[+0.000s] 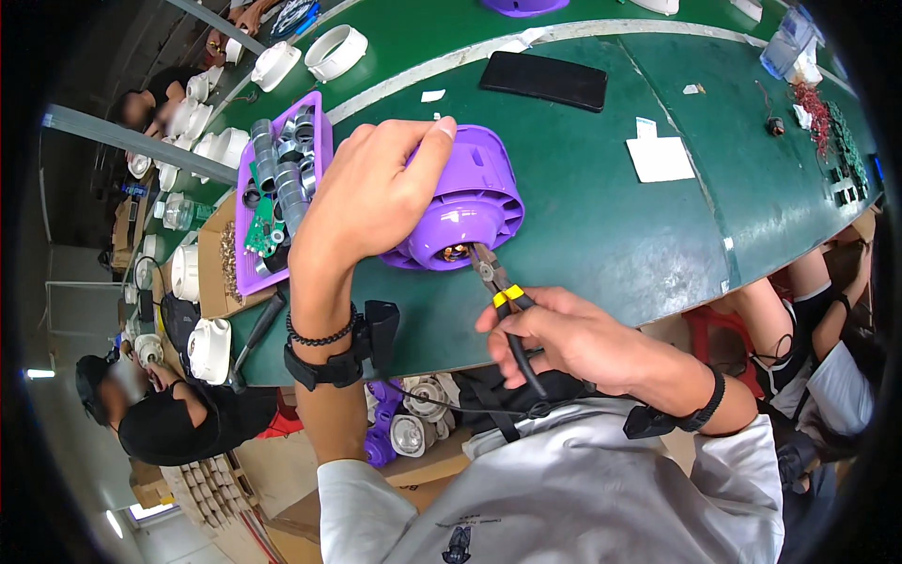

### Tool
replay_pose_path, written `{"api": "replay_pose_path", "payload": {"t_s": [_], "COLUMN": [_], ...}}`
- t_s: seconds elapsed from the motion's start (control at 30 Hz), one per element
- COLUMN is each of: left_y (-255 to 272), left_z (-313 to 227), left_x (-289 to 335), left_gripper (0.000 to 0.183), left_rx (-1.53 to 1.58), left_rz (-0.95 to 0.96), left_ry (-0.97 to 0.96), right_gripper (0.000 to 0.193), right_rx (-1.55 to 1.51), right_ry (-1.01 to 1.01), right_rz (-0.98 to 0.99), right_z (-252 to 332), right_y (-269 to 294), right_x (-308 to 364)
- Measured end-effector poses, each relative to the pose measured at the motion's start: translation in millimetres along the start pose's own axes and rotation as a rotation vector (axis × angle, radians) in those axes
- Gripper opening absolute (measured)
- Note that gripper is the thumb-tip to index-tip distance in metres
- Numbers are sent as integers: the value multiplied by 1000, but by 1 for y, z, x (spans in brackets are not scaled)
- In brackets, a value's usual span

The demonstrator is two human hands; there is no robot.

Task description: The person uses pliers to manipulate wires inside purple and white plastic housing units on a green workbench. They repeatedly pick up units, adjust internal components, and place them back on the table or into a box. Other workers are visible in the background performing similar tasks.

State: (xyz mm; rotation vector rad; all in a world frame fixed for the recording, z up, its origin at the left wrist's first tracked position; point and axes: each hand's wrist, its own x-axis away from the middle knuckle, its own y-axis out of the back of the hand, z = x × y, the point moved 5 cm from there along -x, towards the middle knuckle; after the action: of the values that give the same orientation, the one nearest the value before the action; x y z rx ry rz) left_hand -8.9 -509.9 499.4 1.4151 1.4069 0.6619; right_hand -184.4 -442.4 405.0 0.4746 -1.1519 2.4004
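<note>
A purple plastic housing [470,202], round with slotted sides, lies on the green table in front of me. My left hand [381,183] is wrapped over its left side and grips it. My right hand [564,338] is closed round pliers [507,299] with black and yellow handles. The jaws of the pliers reach into the round opening at the housing's near end, where copper-coloured metal parts [456,252] show. What exactly the jaws touch inside cannot be made out.
A purple tray [321,141] of metal rings and green circuit boards stands at left, beside a cardboard box [214,246] of small brass-coloured parts. A hammer-like tool [258,338] lies near the edge. Further off are a black phone [545,81], white paper [660,160] and red wires [810,117]. Co-workers sit on both sides.
</note>
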Motion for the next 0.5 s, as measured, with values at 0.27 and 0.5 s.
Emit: {"api": "replay_pose_path", "payload": {"t_s": [0.27, 0.5], "left_y": [1, -2], "left_z": [-10, -12], "left_x": [6, 12], "left_gripper": [39, 48], "left_rx": [-2, -109], "left_rz": [-38, -89], "left_ry": [217, 211], "right_gripper": [20, 33], "right_rx": [363, 896], "right_ry": [172, 310], "right_rz": [-123, -345], "right_z": [1, 20], "right_y": [2, 1], "right_x": [1, 12]}}
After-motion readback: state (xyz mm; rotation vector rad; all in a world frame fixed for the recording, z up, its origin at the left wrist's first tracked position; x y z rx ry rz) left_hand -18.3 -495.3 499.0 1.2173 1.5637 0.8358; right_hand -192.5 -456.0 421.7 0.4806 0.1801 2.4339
